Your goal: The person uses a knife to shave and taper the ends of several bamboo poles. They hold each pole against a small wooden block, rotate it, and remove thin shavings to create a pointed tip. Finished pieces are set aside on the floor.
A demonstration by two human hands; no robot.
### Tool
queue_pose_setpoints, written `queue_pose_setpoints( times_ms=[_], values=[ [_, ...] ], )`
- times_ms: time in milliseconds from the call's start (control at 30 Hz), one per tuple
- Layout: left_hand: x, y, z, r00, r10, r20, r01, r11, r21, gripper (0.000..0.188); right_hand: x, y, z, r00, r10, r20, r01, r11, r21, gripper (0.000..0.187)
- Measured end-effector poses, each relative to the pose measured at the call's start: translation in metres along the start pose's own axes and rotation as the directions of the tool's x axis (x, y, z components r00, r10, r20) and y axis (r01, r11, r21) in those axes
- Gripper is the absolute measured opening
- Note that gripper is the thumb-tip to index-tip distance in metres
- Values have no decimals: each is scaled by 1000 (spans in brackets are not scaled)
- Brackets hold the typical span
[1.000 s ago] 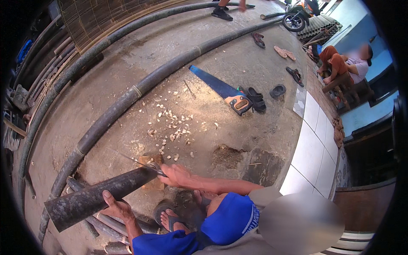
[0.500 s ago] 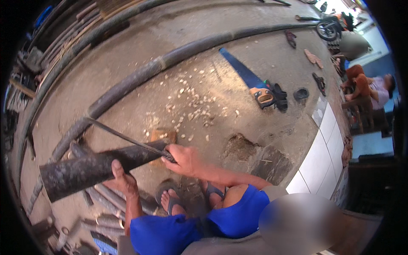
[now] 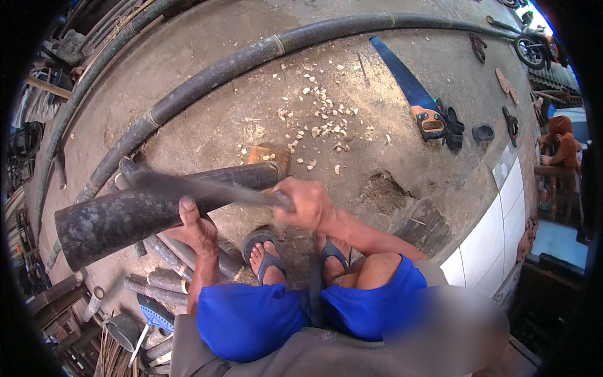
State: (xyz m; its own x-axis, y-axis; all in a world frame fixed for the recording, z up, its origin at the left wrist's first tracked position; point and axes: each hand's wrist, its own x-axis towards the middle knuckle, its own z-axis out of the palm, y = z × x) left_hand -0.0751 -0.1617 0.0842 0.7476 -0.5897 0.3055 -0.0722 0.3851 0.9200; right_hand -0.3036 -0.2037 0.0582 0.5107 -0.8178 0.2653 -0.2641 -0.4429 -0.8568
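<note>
A thick dark bamboo section (image 3: 113, 223) slants across in front of me, its far right end against a small wooden block (image 3: 260, 154) on the floor. My left hand (image 3: 198, 232) grips it from the near side, thumb up along the wall and the other fingers partly hidden beneath. My right hand (image 3: 306, 204) is closed around the handle of a long-bladed knife (image 3: 204, 188), probably a machete. Its blade is smeared by motion and lies over the upper side of the bamboo. Whether the edge touches the bamboo I cannot tell.
Pale chips (image 3: 323, 122) litter the concrete beyond the block. A blue handsaw (image 3: 408, 81) lies by black sandals (image 3: 453, 129). One long bamboo pole (image 3: 213, 78) curves across the floor; cut lengths (image 3: 163, 283) lie at lower left near a blue broom head (image 3: 156, 314). A person (image 3: 562, 147) sits at right.
The knife blade has swung from pointing up and left to lying lower along the bamboo. My left hand still grips the section. The view has shifted, so the floor things appear farther right.
</note>
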Motion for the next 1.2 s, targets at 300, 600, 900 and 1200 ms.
queue_pose_setpoints(
  times_ms=[300, 600, 900, 1200],
  values=[
    [4, -2, -19, 970, -106, 219, 130, 986, -102, 89, -7, 41, -12, 819, 564, 106, -518, 807, -283, 39],
    [-3, 15, -9, 937, -61, 344, 61, 998, 12, 96, -44, 93, 18, 795, 601, 77, -517, 739, -431, 33],
    [0, 13, -19, 939, -40, 343, 42, 999, 2, 91, 0, 24, 0, 935, 351, -36, -353, 925, -143, 44],
    [-5, 11, -34, 954, -74, 291, 76, 997, 4, 89, 17, -2, -11, 952, 306, 18, -301, 943, -142, 35]
  ],
)
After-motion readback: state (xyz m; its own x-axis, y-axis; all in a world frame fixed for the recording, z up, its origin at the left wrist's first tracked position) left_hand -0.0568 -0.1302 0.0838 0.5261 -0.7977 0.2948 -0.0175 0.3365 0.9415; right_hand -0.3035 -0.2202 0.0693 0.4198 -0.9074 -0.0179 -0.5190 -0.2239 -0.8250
